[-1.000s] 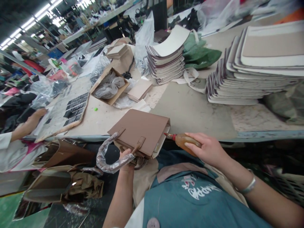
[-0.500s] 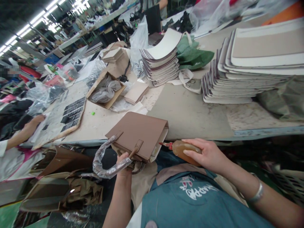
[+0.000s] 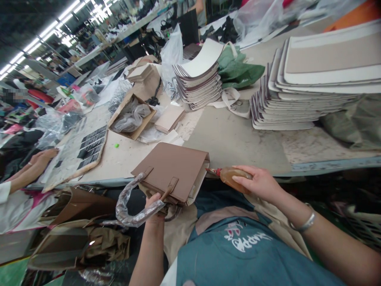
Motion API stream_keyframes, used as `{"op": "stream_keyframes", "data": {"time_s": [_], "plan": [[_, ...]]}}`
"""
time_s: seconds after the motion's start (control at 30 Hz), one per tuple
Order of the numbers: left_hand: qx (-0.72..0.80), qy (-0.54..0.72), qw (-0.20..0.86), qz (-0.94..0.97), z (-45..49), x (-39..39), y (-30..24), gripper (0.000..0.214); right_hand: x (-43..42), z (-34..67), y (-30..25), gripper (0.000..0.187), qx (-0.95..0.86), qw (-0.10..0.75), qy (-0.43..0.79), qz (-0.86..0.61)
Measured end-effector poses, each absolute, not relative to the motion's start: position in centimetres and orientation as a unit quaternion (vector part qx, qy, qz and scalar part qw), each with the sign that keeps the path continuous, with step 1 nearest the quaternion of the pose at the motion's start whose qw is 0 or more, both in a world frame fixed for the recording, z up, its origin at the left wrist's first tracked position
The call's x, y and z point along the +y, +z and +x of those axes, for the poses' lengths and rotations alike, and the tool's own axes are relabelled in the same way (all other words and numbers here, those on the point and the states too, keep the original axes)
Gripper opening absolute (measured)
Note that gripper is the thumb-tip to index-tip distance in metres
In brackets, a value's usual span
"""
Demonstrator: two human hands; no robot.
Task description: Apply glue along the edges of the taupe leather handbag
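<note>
Teal apron [image 3: 220,260] near brown bag [image 3: 172,169], blurry "APP" lettering [image 3: 241,244]

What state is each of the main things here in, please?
left hand, holding the bag
right hand, gripping the bottle
bag, broad side up
upper handle, wrapped in clear plastic
bottle, tilted, nozzle toward the bag
box, open, crumpled plastic inside
curved panels, stacked
large panels, stacked

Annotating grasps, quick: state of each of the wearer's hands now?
Left hand: closed on the brown handbag at its handle edge; fingers partly hidden.
Right hand: closed around the amber bottle with the red nozzle.
</note>
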State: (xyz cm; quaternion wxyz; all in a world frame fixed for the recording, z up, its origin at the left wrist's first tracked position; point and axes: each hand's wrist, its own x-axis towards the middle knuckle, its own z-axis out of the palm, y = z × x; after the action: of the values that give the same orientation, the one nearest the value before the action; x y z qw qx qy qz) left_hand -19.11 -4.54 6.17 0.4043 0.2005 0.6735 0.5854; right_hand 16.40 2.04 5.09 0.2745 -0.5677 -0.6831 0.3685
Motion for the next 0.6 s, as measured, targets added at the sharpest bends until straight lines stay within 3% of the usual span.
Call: {"op": "stream_keyframes", "data": {"time_s": [0.27, 0.6], "plan": [[0.68, 0.593, 0.369, 0.222, -18.6, -4.2, 6.4, 0.042, -0.2, 15.7, 7.2, 0.04, -0.625, 0.242, 0.535, -0.514], [0.656, 0.619, 0.385, 0.197, -19.0, -3.9, 5.5, 0.042, 3.4, 16.0, 4.7, 0.039, -0.616, 0.279, 0.426, -0.601]]}}
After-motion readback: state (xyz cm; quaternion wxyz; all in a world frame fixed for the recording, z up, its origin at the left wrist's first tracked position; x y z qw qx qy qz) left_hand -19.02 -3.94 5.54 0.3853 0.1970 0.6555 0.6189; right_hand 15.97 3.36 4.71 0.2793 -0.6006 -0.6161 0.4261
